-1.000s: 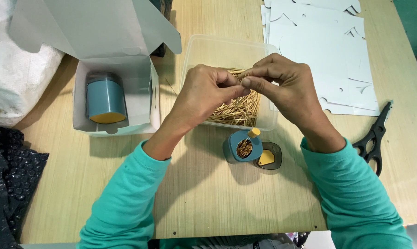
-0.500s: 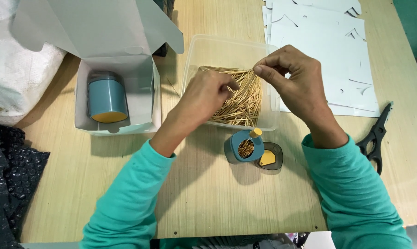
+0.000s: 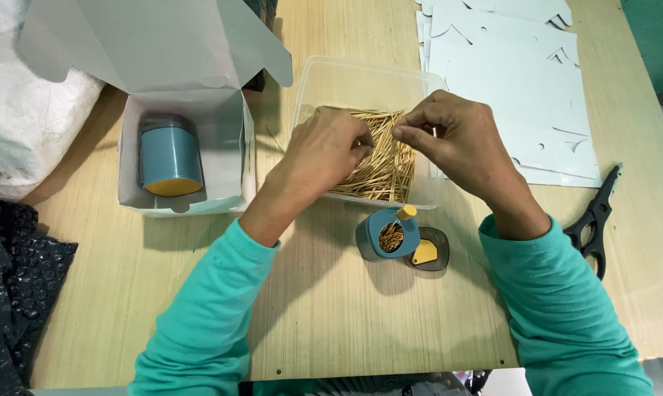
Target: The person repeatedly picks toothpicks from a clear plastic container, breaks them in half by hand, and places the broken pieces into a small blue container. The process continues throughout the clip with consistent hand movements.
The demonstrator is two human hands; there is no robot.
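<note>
A clear plastic tub [image 3: 324,77] on the wooden table holds a heap of wooden toothpicks [image 3: 379,172]. My left hand [image 3: 324,150] reaches into the tub, its fingers pinched among the toothpicks. My right hand [image 3: 456,139] hovers over the tub's right side with thumb and forefinger pinched on a few toothpicks. In front of the tub stands a small blue toothpick holder [image 3: 390,235], open and partly filled, its yellow-tabbed lid [image 3: 426,253] lying beside it.
An open white carton [image 3: 232,165] at the left holds a blue jar with a yellow base [image 3: 168,158]. Flat white die-cut cards [image 3: 507,73] lie at the back right. Black scissors [image 3: 595,220] rest at the right edge. A white bag [image 3: 23,125] and dark cloth [image 3: 16,286] lie at the left.
Both hands have dropped from above the tub down into the toothpick heap, and the left hand has moved in among the sticks.
</note>
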